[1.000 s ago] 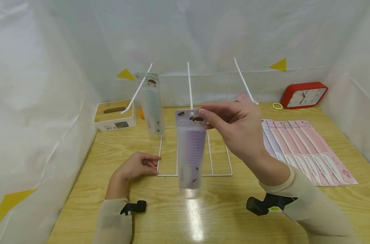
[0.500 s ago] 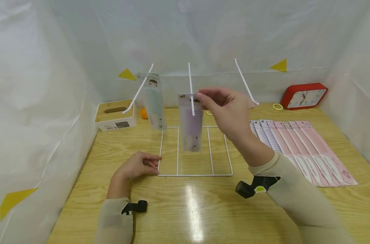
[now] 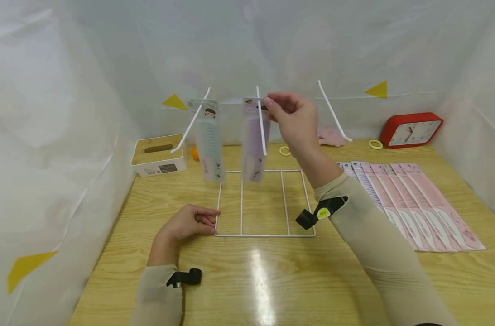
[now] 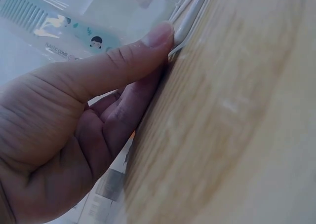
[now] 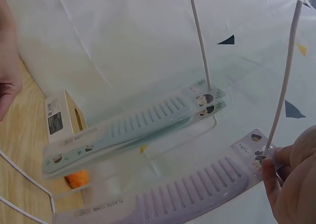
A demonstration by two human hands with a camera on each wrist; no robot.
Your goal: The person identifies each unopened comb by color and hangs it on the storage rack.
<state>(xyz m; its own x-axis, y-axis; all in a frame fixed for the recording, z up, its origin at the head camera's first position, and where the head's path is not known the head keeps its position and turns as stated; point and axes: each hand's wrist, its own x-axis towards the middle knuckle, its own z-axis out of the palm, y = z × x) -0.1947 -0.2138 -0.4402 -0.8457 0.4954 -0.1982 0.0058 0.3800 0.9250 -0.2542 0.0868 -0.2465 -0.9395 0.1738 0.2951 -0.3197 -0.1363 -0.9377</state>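
Note:
My right hand (image 3: 298, 120) pinches the top right corner of a packaged purple comb (image 3: 253, 138), whose hole is threaded on the middle white prong. In the right wrist view the purple comb (image 5: 197, 189) hangs from that prong (image 5: 286, 76), fingers (image 5: 269, 179) at its top card. Packaged green combs (image 3: 209, 140) hang on the left prong (image 3: 187, 129); the right wrist view shows two, one behind the other. On the table, my left hand (image 3: 188, 222) pinches the left side of the white wire rack's base (image 3: 265, 235), thumb (image 4: 160, 34) on the wire.
Packaged pink and purple combs (image 3: 430, 208) lie overlapping at the right. Behind them stands a red clock (image 3: 412, 130). A tissue box (image 3: 159, 156) is at the back left, beside an orange object (image 3: 195, 153). Yellow rings (image 3: 375, 144) and a pink item (image 3: 330, 137) lie at the back.
My right hand has carried the purple comb away from me and up, onto the middle prong and along it toward the back. The left hand keeps its hold on the rack.

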